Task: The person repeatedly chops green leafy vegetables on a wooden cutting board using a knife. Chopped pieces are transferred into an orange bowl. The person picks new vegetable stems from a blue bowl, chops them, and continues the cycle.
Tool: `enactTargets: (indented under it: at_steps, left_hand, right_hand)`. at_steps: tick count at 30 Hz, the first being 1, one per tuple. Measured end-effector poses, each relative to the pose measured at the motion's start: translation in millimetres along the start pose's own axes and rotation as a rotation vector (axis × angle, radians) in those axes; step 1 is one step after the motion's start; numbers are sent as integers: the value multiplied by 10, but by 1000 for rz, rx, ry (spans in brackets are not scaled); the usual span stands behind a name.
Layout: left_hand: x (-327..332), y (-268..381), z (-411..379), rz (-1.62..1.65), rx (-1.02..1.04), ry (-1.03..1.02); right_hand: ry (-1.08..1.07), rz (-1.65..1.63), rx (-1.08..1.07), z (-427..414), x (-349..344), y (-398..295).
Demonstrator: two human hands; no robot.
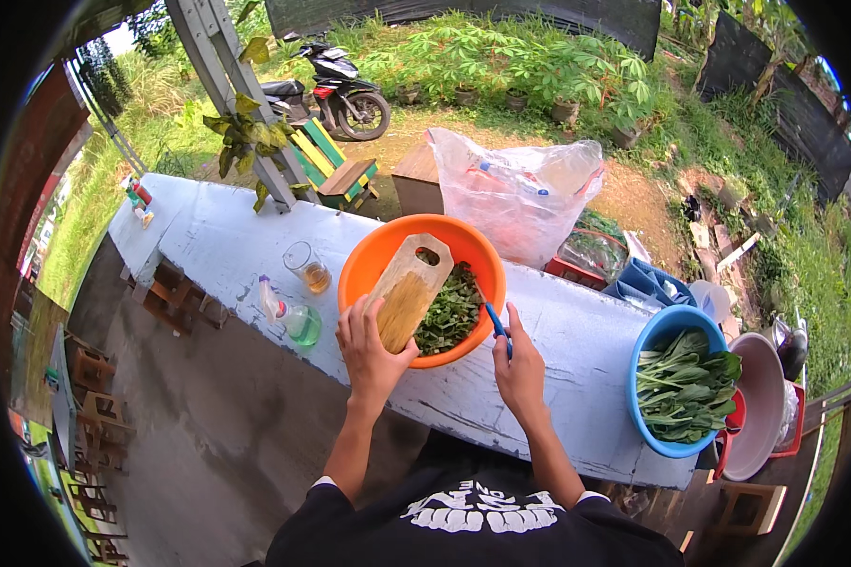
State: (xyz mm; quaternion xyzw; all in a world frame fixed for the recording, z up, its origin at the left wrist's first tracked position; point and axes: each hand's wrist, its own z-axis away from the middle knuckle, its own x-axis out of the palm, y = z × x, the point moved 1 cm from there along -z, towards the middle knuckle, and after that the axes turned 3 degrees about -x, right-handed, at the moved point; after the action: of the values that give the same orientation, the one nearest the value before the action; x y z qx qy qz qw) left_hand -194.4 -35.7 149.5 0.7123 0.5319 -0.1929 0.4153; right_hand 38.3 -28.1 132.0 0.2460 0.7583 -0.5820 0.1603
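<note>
An orange plastic basin (352, 273) stands on the pale blue table (567, 354), with chopped leafy greens (448, 312) inside. My left hand (376, 354) grips the lower end of a wooden cutting board (408, 290), which lies tilted across the basin; its handle hole points away from me. In my right hand (521, 368) is a blue-handled knife (498, 327), its blade reaching over the basin's right rim, partly hard to make out. To the right, a blue basin (635, 397) holds whole leafy greens (688, 386).
Left of the orange basin are a glass with amber liquid (308, 268) and a spray bottle of green liquid (299, 322). A clear plastic bag (518, 198) stands behind it. Beyond the blue basin is a large pinkish basin (759, 404). A metal post (241, 99) rises at the table's far edge.
</note>
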Motion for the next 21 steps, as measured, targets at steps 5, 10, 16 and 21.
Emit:
enactTargets:
  at_steps: [5, 10, 16, 21]
  left_hand:
    - [195, 471, 76, 204, 135, -141]
    - [703, 1110, 320, 447, 315, -362]
    - [1346, 1347, 577, 475, 413, -569]
    - [1646, 1332, 629, 462, 429, -674]
  right_hand:
    - [212, 15, -17, 97, -783, 381]
    - [560, 260, 34, 484, -1660, 660]
    - [730, 413, 313, 1101, -2194, 1067]
    - [760, 572, 396, 1171, -2281, 1457]
